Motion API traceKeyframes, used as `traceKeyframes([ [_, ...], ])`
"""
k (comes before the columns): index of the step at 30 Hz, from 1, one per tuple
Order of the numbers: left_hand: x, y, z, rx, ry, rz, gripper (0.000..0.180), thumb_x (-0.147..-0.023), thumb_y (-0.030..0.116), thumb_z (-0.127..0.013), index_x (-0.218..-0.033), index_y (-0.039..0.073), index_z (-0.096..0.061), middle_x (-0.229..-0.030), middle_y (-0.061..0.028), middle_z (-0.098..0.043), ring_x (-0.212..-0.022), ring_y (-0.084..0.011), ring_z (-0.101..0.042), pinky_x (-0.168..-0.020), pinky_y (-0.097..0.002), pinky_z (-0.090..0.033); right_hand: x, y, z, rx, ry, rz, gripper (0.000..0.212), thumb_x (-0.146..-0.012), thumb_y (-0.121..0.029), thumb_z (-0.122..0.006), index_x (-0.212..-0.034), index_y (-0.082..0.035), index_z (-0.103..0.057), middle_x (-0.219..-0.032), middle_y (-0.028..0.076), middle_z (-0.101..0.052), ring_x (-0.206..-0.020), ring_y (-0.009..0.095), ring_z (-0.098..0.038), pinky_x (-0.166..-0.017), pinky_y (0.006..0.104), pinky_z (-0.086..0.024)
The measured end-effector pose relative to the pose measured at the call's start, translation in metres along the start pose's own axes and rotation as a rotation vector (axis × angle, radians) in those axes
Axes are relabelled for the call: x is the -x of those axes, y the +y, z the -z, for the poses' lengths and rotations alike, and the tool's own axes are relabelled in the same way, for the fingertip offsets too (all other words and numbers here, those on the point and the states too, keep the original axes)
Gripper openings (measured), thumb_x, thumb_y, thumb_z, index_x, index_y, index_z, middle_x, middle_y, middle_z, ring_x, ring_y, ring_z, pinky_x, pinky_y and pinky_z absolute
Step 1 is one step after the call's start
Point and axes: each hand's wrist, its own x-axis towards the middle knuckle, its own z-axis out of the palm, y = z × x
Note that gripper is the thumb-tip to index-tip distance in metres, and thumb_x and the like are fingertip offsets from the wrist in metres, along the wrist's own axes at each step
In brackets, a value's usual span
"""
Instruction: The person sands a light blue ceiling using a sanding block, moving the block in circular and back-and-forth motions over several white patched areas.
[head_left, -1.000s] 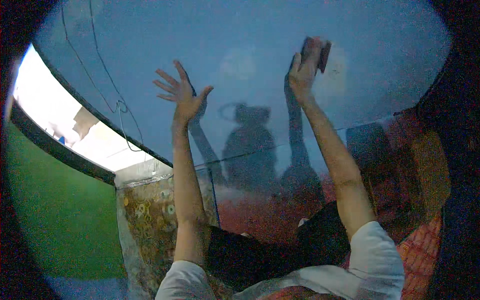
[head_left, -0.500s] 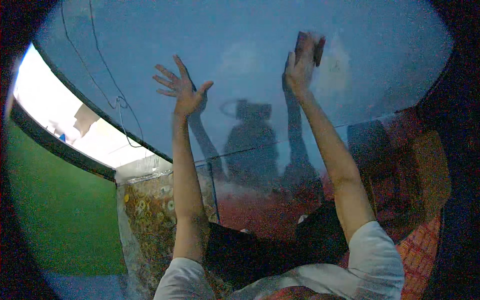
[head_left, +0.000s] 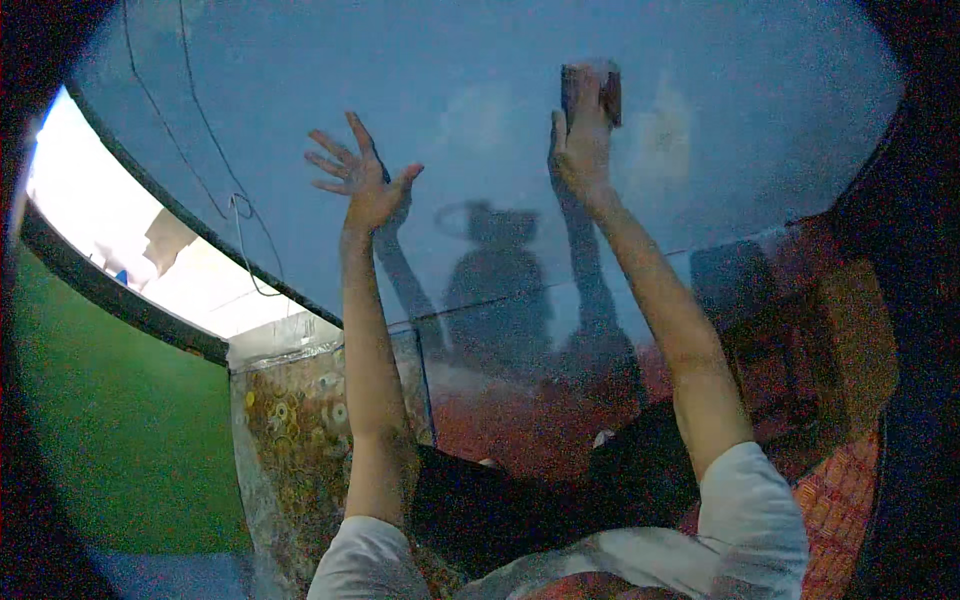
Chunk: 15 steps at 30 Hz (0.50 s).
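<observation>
My left hand rests against the blue wall, fingers spread wide, holding nothing. Farther right and a little higher, my right hand is closed around a dark reddish-brown, flat block and keeps it against the wall. Its exact kind is too blurred to tell. A pale, worn patch shows on the wall just right of this hand. Shadows of both arms and of my head and body fall on the wall between my forearms.
Thin wires hang down the wall at left, beside a brightly lit opening with a dark frame. Below are a green surface and a patterned sheet. Brown furniture and red patterned cloth lie at right.
My right hand has slid left along the wall with the block, away from the pale patch. My left hand has stayed almost in place.
</observation>
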Motion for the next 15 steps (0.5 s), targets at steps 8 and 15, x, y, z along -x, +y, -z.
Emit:
traceKeyframes([
  [8,0.001,-0.003,0.002,0.005,0.021,-0.012,0.132,-0.066,0.078,-0.068,-0.154,0.023,0.013,-0.146,-0.0349,0.034,-0.127,-0.0631,0.032,-0.088,-0.0840,0.010,0.014,-0.022,-0.004,-0.134,-0.219,0.042,0.062,-0.089,-0.018,-0.058,-0.147,-0.015,-0.036,-0.152,0.014,-0.034,-0.139,0.040,-0.031,-0.114,0.0496,-0.028],
  [15,0.003,0.007,0.008,0.012,-0.009,-0.001,0.131,-0.068,0.064,-0.077,-0.154,0.022,0.013,-0.144,-0.0346,0.036,-0.126,-0.0607,0.036,-0.088,-0.0827,0.014,0.015,-0.006,-0.002,-0.040,-0.059,0.029,0.071,-0.092,-0.028,-0.057,-0.150,-0.002,-0.025,-0.147,0.027,-0.036,-0.130,0.045,-0.039,-0.108,0.0510,-0.033],
])
